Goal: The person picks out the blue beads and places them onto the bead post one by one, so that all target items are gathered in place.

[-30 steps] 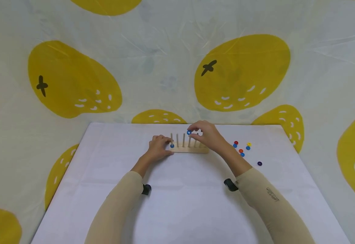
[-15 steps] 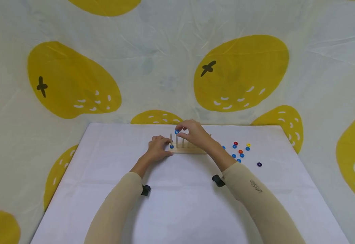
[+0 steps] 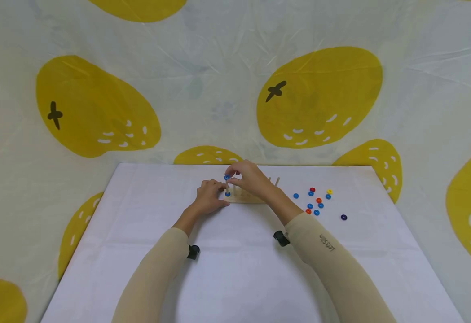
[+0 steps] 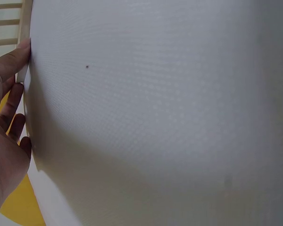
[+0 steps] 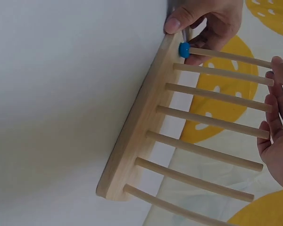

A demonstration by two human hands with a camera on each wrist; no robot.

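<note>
A wooden peg board (image 5: 137, 122) with a row of several upright pegs stands on the white table. My left hand (image 3: 210, 196) grips its left end, thumb on the front edge and fingers behind. One blue ring (image 5: 184, 50) sits at the foot of the leftmost peg (image 5: 226, 57). Over that peg's top, my right hand (image 3: 248, 178) pinches a second blue ring (image 3: 226, 177) between thumb and index finger. In the right wrist view the fingers hide this ring. The left wrist view shows my left thumb (image 4: 16, 59) against the board's edge.
Right of the board lie loose rings: several blue ones, a red ring (image 3: 312, 189), a yellow ring (image 3: 330, 191), two orange ones and a dark purple ring (image 3: 344, 217). Behind the table (image 3: 235, 278) hangs a pale cloth (image 3: 211, 89) with yellow fruit shapes.
My right hand has carried the blue ring leftward along the row to the leftmost peg's top. More loose rings now show beside the right forearm. My left hand stays put.
</note>
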